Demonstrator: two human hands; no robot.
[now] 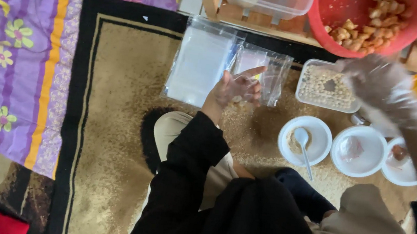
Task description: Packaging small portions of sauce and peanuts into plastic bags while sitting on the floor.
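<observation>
Two gloved hands | left hand [237, 89] half-open over clear bags [201, 62], empty | right hand [384, 86] blurred, grip unclear | steady it.

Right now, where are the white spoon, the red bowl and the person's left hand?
White spoon [304, 149]: head view, on its handle, inside a white bowl.
Red bowl [333, 11]: head view, on its bare inner wall.
Left hand [239, 88]: head view, on the gloved palm, before clear bags.

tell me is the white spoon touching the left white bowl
Touching. The head view shows the white spoon lying in the bowl, its scoop down inside and its handle resting across the near rim.
</observation>
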